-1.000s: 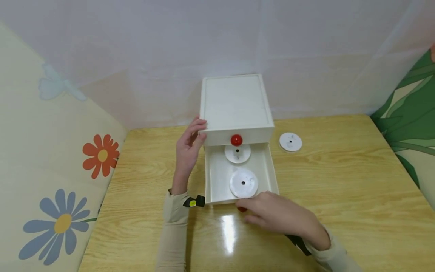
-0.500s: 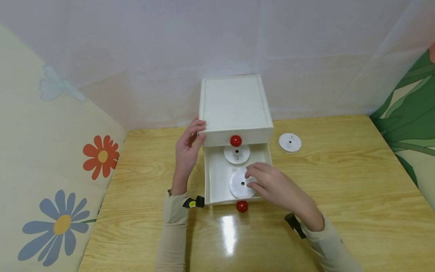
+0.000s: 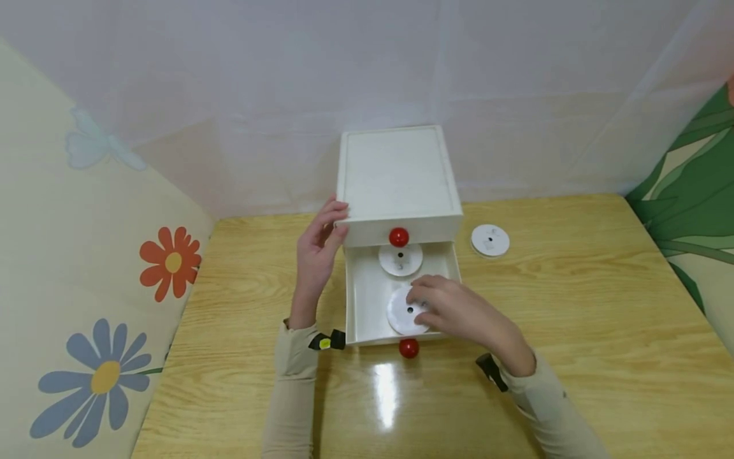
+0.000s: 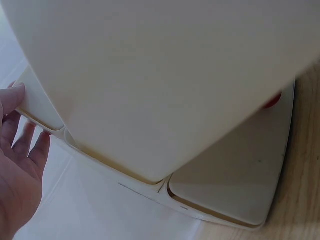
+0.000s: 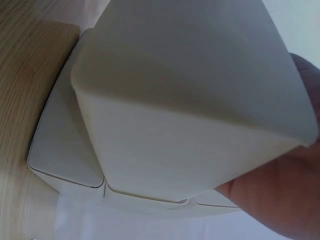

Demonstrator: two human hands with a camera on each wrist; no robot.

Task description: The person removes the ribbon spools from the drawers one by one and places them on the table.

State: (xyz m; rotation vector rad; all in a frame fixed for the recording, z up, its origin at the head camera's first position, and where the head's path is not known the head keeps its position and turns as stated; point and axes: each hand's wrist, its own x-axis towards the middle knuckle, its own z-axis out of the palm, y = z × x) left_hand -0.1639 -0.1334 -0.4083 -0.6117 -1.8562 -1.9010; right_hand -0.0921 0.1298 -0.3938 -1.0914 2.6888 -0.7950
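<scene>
A small white drawer cabinet (image 3: 395, 172) stands at the back of the table, its middle drawer (image 3: 367, 319) pulled out. My left hand (image 3: 318, 245) grips the cabinet's left front corner, thumb on the front and fingers along the side. Inside the drawer lie two flat white spool-like discs with centre holes, a front disc (image 3: 399, 317) and a back disc (image 3: 401, 262) partly under the top drawer. My right hand (image 3: 459, 312) reaches over the drawer's right wall, its bent fingers and thumb over the front disc. In the right wrist view the drawer hides the fingertips.
Another white disc (image 3: 490, 240) lies on the wooden table (image 3: 573, 306) right of the cabinet. Red knobs mark the top drawer (image 3: 398, 237) and the pulled-out drawer (image 3: 409, 348). Below it, a bottom drawer (image 4: 230, 165) is closed. A pale wall (image 3: 516, 95) stands behind.
My right hand has left the red knob of the pulled-out drawer, moved up into the drawer, then slightly left over the front disc. My left hand stays at the cabinet corner.
</scene>
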